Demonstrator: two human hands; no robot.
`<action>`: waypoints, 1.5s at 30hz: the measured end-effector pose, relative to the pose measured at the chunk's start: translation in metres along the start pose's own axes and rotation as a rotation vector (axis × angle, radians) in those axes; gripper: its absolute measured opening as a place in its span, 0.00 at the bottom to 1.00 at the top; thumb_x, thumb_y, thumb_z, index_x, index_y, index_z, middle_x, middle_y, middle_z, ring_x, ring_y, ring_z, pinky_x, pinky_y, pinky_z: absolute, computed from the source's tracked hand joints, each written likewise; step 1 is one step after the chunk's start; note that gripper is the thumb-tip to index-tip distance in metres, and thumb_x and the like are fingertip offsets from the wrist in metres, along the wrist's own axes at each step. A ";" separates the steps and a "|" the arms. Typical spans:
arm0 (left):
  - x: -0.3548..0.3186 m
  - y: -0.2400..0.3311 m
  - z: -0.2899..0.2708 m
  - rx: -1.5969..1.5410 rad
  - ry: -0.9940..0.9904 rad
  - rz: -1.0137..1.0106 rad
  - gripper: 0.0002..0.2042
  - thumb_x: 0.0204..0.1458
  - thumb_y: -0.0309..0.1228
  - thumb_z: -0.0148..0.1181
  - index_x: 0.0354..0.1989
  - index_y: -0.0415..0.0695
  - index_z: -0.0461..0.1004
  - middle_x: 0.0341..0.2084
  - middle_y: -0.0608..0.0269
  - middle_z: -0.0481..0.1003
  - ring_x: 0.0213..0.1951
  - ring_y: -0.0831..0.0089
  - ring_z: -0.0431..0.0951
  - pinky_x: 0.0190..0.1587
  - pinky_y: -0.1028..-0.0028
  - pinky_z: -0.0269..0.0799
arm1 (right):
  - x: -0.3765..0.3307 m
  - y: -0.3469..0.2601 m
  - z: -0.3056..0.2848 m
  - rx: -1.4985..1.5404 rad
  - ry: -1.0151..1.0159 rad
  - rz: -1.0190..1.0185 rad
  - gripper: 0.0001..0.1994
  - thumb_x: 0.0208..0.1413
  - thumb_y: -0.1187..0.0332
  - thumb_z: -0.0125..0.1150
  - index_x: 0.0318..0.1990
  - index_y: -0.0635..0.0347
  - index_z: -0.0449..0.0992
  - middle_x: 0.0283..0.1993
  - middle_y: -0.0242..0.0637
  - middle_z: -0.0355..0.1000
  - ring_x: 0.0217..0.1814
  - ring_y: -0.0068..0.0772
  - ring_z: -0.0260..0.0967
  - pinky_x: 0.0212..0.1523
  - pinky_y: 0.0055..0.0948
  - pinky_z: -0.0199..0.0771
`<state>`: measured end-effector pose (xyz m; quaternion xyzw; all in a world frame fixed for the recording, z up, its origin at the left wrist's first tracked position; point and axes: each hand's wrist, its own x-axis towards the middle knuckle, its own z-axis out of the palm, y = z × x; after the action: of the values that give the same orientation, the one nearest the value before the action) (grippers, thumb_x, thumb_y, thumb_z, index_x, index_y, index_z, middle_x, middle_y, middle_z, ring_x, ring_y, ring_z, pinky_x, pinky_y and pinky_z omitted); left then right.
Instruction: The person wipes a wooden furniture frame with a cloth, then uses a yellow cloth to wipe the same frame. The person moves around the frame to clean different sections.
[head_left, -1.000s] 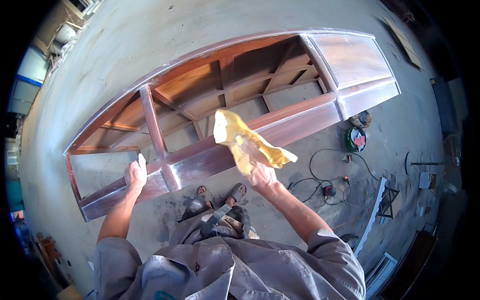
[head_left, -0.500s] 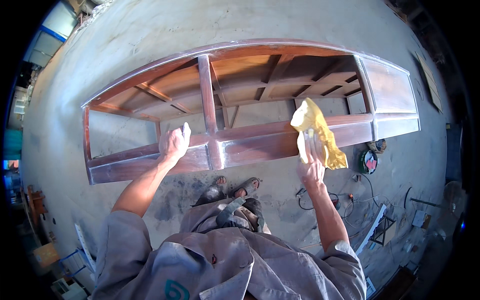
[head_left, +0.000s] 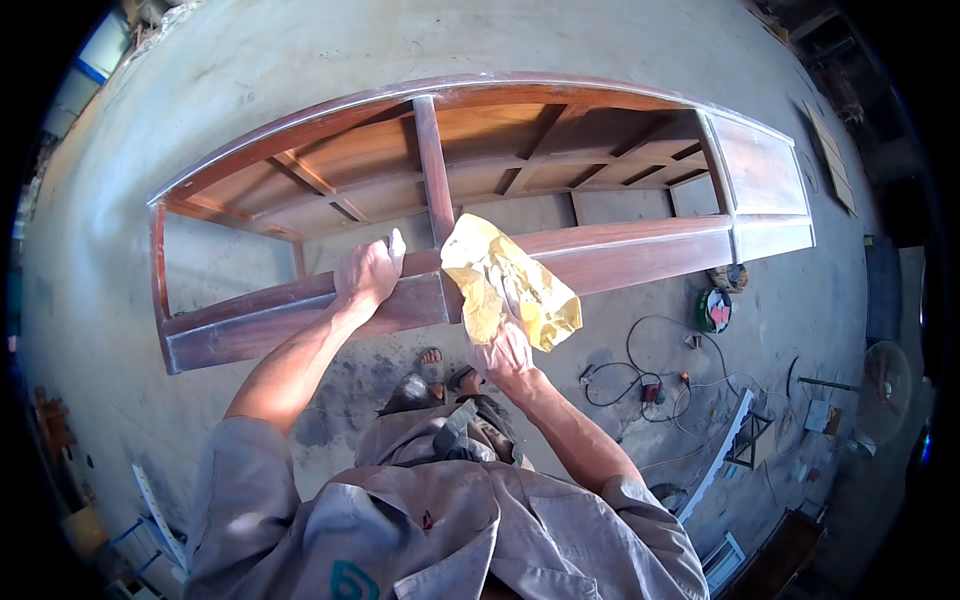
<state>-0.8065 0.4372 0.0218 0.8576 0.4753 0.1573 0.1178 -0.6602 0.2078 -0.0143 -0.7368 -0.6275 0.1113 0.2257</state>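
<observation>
Left of centre, a wooden frame (head_left: 640, 258) is gripped by the left hand (head_left: 368, 276), fingers curled; at centre, a yellow sheet (head_left: 482, 262) is held by the right hand (head_left: 504, 352), fingers nearly straight.

I'm standing in what looks to me like a woodworking shop. A long reddish-brown wooden framework (head_left: 640, 255), too big for any bench, fills the middle of the bare grey floor (head_left: 100, 290), with whitish dust along its edges and joints. To the right, dark cables (head_left: 632, 365) snake around a small red device (head_left: 652, 393), probably a power tool, and a dark round tub (head_left: 714, 311) sits just beyond. A flat panel (head_left: 830, 158) lies far right, while a long white strip (head_left: 715, 455) lies near right among scattered odds and ends.
</observation>
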 end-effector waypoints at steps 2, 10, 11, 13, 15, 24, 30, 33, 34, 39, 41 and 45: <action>-0.010 -0.003 0.005 -0.007 -0.012 0.001 0.26 0.65 0.46 0.49 0.22 0.40 0.81 0.19 0.42 0.77 0.24 0.41 0.80 0.28 0.48 0.76 | 0.019 -0.004 -0.024 0.034 0.140 -0.065 0.32 0.52 0.70 0.58 0.68 0.64 0.68 0.71 0.53 0.65 0.76 0.57 0.57 0.77 0.57 0.49; -0.003 -0.003 0.000 -0.017 -0.081 -0.020 0.26 0.66 0.47 0.48 0.22 0.40 0.81 0.19 0.43 0.78 0.24 0.40 0.80 0.28 0.48 0.76 | 0.018 0.079 -0.086 0.009 -0.075 0.646 0.18 0.65 0.67 0.50 0.58 0.67 0.74 0.55 0.55 0.75 0.57 0.57 0.73 0.61 0.49 0.71; 0.002 0.005 0.003 0.004 -0.078 0.005 0.26 0.66 0.46 0.48 0.23 0.40 0.81 0.19 0.42 0.78 0.25 0.40 0.80 0.29 0.47 0.76 | 0.005 0.061 -0.020 -0.475 0.085 0.231 0.22 0.62 0.66 0.53 0.61 0.66 0.72 0.61 0.57 0.72 0.62 0.56 0.71 0.65 0.48 0.69; -0.005 0.001 0.015 -0.016 -0.047 0.022 0.24 0.66 0.44 0.49 0.23 0.42 0.81 0.20 0.42 0.78 0.25 0.40 0.80 0.29 0.47 0.76 | 0.006 0.026 0.042 -0.242 0.120 0.093 0.27 0.58 0.65 0.56 0.66 0.61 0.69 0.70 0.54 0.65 0.73 0.53 0.62 0.74 0.46 0.60; -0.009 -0.006 0.021 0.001 -0.011 0.038 0.24 0.66 0.43 0.49 0.23 0.42 0.81 0.21 0.42 0.78 0.26 0.39 0.80 0.30 0.47 0.76 | 0.013 0.028 -0.018 0.010 0.124 -0.053 0.33 0.54 0.67 0.59 0.71 0.56 0.65 0.74 0.52 0.61 0.78 0.53 0.56 0.78 0.52 0.51; 0.002 0.022 0.023 -0.014 -0.011 0.113 0.23 0.67 0.43 0.48 0.26 0.40 0.79 0.23 0.42 0.78 0.28 0.39 0.79 0.32 0.46 0.74 | -0.001 0.021 -0.020 -0.002 0.107 0.127 0.31 0.56 0.68 0.55 0.69 0.65 0.65 0.75 0.52 0.60 0.77 0.53 0.58 0.76 0.48 0.57; 0.003 0.057 0.024 0.054 -0.181 0.040 0.28 0.69 0.48 0.43 0.26 0.37 0.78 0.26 0.37 0.78 0.32 0.35 0.78 0.36 0.44 0.72 | -0.033 0.192 -0.147 -0.229 0.224 0.476 0.30 0.54 0.75 0.54 0.68 0.65 0.65 0.71 0.56 0.64 0.75 0.53 0.61 0.75 0.45 0.59; 0.002 0.063 0.038 0.055 -0.108 0.079 0.28 0.69 0.47 0.43 0.28 0.36 0.78 0.27 0.38 0.78 0.33 0.35 0.78 0.36 0.45 0.72 | -0.016 0.156 -0.122 -0.159 0.129 0.660 0.28 0.59 0.70 0.52 0.69 0.64 0.65 0.71 0.56 0.64 0.74 0.53 0.61 0.76 0.45 0.58; 0.003 0.072 0.037 0.055 -0.098 0.087 0.27 0.69 0.46 0.43 0.28 0.36 0.78 0.28 0.38 0.79 0.33 0.35 0.78 0.37 0.46 0.72 | -0.033 0.135 -0.071 -0.252 0.355 0.504 0.29 0.59 0.70 0.52 0.69 0.63 0.64 0.72 0.54 0.63 0.76 0.51 0.59 0.77 0.45 0.56; 0.004 0.105 0.041 0.107 -0.182 0.002 0.29 0.69 0.46 0.43 0.27 0.32 0.77 0.28 0.34 0.78 0.36 0.35 0.78 0.39 0.45 0.70 | -0.055 0.249 -0.171 -0.246 0.374 0.348 0.34 0.51 0.73 0.55 0.69 0.67 0.63 0.74 0.55 0.60 0.77 0.52 0.57 0.78 0.46 0.52; 0.008 0.116 0.052 0.096 -0.128 0.028 0.29 0.70 0.45 0.43 0.26 0.31 0.76 0.28 0.34 0.77 0.35 0.34 0.77 0.39 0.45 0.69 | -0.060 0.354 -0.226 -0.254 0.537 0.477 0.33 0.50 0.73 0.57 0.68 0.67 0.65 0.71 0.57 0.64 0.76 0.54 0.57 0.77 0.44 0.54; 0.022 0.153 0.064 0.112 -0.136 -0.004 0.30 0.70 0.45 0.41 0.23 0.31 0.73 0.23 0.33 0.74 0.31 0.33 0.74 0.35 0.43 0.63 | -0.029 0.407 -0.250 -0.285 0.378 0.796 0.31 0.59 0.69 0.52 0.71 0.67 0.61 0.73 0.59 0.60 0.77 0.57 0.55 0.77 0.46 0.52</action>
<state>-0.6519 0.3728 0.0198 0.8707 0.4758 0.0715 0.1021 -0.1981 0.0866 0.0087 -0.9514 -0.2528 -0.0344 0.1725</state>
